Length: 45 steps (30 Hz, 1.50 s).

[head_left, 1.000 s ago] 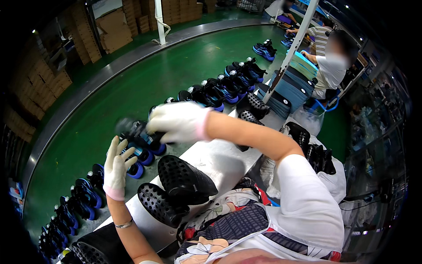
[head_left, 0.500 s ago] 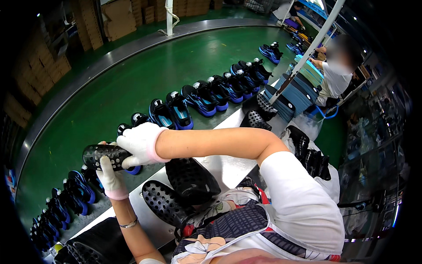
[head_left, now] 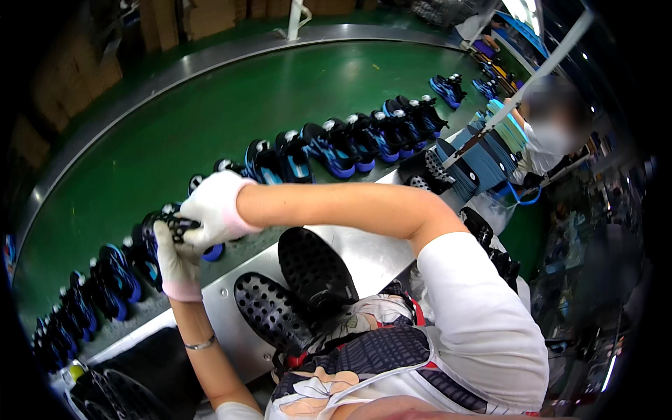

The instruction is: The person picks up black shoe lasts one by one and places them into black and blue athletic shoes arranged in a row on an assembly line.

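My left hand (head_left: 178, 262), in a white glove with a pink cuff, is closed around a black perforated plastic shoe form (head_left: 176, 228). My right hand (head_left: 215, 208), gloved the same way, reaches across from the right and grips the form's other side. Over the row of black-and-blue sneakers (head_left: 115, 273) on the green surface, both hands meet; their fingers partly hide the form. Close to my body, two larger black pieces with round holes, the left one (head_left: 269, 304) and the right one (head_left: 315, 262), lie at the metal ledge (head_left: 378, 255).
Sneakers (head_left: 325, 157) stand in a line along the green conveyor (head_left: 210, 112), which has a curved metal rim. At the right are stacked blue-grey insoles (head_left: 476, 164), a slanting white post (head_left: 521, 87) and a co-worker (head_left: 553, 126). More black forms (head_left: 140, 381) sit at lower left.
The form has turned in my hands and now shows less of its length. My right hand has moved slightly up and left. The whole view has shifted a little.
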Motion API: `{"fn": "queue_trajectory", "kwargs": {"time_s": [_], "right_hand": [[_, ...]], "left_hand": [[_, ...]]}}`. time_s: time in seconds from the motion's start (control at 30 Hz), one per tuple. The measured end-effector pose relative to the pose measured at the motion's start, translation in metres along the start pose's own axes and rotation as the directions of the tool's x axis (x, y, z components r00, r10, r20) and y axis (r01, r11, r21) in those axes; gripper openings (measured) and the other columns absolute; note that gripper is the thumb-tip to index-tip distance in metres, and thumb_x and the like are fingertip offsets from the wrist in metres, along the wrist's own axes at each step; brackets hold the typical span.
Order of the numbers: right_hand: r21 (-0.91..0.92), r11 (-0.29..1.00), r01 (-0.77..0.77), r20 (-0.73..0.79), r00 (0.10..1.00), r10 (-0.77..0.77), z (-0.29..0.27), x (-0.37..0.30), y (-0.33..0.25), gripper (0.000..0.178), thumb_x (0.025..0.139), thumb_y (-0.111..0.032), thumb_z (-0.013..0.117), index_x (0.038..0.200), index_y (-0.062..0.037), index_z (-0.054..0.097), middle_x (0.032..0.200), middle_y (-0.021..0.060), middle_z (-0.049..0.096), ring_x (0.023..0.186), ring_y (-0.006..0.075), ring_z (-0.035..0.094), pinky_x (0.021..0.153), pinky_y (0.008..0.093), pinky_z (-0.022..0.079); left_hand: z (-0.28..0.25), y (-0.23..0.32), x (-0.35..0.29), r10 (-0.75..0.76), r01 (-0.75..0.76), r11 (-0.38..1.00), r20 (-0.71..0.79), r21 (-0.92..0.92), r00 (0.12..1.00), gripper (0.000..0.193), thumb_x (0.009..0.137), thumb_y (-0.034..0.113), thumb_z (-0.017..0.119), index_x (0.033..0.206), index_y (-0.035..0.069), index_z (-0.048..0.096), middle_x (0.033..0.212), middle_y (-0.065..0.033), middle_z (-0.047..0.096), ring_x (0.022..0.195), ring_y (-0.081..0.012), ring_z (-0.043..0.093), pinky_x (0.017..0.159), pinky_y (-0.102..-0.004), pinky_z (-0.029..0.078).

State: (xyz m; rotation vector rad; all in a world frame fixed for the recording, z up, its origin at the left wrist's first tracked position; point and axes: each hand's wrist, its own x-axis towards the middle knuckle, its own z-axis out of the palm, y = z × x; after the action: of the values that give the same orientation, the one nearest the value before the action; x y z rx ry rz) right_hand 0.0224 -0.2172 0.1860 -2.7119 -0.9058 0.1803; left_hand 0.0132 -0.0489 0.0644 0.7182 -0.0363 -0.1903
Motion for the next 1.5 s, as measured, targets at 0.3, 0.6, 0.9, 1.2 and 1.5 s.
{"fn": "queue_trajectory", "kwargs": {"time_s": [0.3, 0.6, 0.9, 1.2, 1.5], "right_hand": [[0.066, 0.965, -0.252, 0.261, 0.938, 0.228, 0.011, 0.011, 0.021, 0.049, 0.082, -0.049, 0.052, 0.087, -0.0038, 0.07, 0.071, 0.0161, 0.066, 0.069, 0.0271, 0.066, 0.069, 0.0375, 0.053], [-0.077, 0.972, -0.223, 0.475, 0.849, 0.232, 0.05, 0.058, 0.015, 0.058, 0.079, -0.052, 0.053, 0.091, 0.0021, 0.069, 0.082, 0.0206, 0.067, 0.078, 0.032, 0.064, 0.075, 0.0382, 0.05], [-0.014, 0.902, -0.431, 0.627, 0.699, 0.343, 0.061, 0.124, 0.022, 0.049, 0.078, -0.049, 0.06, 0.085, -0.0014, 0.069, 0.071, 0.0081, 0.06, 0.054, 0.0182, 0.051, 0.046, 0.0307, 0.04], [-0.446, 0.894, -0.04, 0.409, 0.88, 0.243, 0.106, 0.128, -0.03, 0.036, 0.088, -0.031, 0.051, 0.106, -0.0056, 0.069, 0.101, 0.0166, 0.07, 0.095, 0.0321, 0.067, 0.084, 0.0395, 0.053], [-0.458, 0.888, 0.043, 0.375, 0.915, 0.149, 0.147, 0.164, -0.02, 0.025, 0.084, -0.015, 0.059, 0.105, -0.0084, 0.072, 0.109, 0.0127, 0.069, 0.098, 0.0273, 0.068, 0.077, 0.0399, 0.055]], "left_hand": [[-0.073, -0.017, -0.036, 0.367, -0.053, 0.392, -0.103, 0.919, 0.924, 0.035, 0.087, 0.021, 0.068, 0.116, 0.002, 0.064, 0.105, -0.0119, 0.066, 0.08, -0.0176, 0.065, 0.072, -0.0271, 0.053], [-0.074, -0.052, -0.032, 0.43, -0.134, 0.142, 0.061, 0.981, 0.901, 0.03, 0.081, 0.015, 0.067, 0.109, 0.005, 0.063, 0.114, -0.0128, 0.06, 0.102, -0.0334, 0.059, 0.087, -0.038, 0.049], [-0.088, -0.052, -0.01, 0.359, -0.104, -0.043, 0.112, 0.994, 0.926, 0.02, 0.083, 0.016, 0.063, 0.099, 0.003, 0.065, 0.1, -0.014, 0.061, 0.094, -0.0357, 0.059, 0.08, -0.0418, 0.048], [-0.082, -0.046, -0.004, 0.13, 0.153, -0.052, -0.145, 0.987, 0.981, 0.022, 0.085, 0.02, 0.061, 0.104, 0.008, 0.065, 0.104, -0.0156, 0.065, 0.097, -0.0367, 0.061, 0.083, -0.0452, 0.05], [-0.09, -0.029, 0.011, -0.017, 0.215, -0.104, -0.218, 0.971, 0.976, 0.031, 0.085, 0.032, 0.06, 0.102, 0.007, 0.068, 0.101, -0.0205, 0.067, 0.095, -0.0398, 0.062, 0.082, -0.046, 0.052]]}}
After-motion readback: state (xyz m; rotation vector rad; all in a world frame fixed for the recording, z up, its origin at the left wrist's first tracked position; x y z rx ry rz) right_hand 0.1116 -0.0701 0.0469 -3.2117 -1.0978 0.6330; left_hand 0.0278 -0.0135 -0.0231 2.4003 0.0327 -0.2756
